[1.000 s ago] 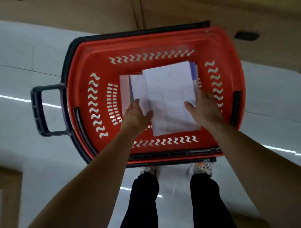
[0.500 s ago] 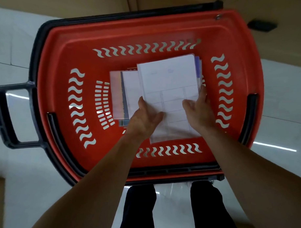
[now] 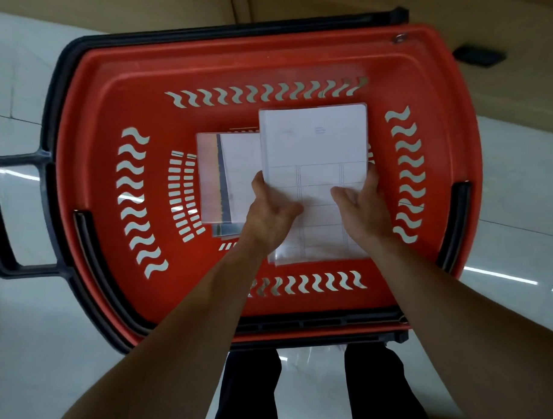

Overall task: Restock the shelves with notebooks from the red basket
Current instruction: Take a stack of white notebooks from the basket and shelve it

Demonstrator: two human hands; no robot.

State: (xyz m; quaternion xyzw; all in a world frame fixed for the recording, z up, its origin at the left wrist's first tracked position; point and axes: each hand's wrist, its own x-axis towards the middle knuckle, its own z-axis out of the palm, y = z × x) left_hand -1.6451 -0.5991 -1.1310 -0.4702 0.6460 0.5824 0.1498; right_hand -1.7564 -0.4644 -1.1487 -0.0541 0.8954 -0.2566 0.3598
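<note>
Gripping notebook [image 3: 313, 139] side edges: left hand [image 3: 270, 215], right hand [image 3: 363, 206]

Light: dim, even, indoor | Glare: thin white streaks on glossy pale tiled floor [image 3: 520, 232], showing too through slots of red plastic basket [image 3: 108, 105] | Shadows: soft, faint | Focus: slightly soft throughout, cover print of white paper notebook [image 3: 313, 139] faint, washed out | Edges: strong wide-angle bowing, basket rim curved, corners stretched

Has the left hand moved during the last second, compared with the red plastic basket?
Yes. The left hand moved rightward, away from the left slotted wall of the red plastic basket, onto the white ruled notebook; its thumb lies on the cover.
</note>
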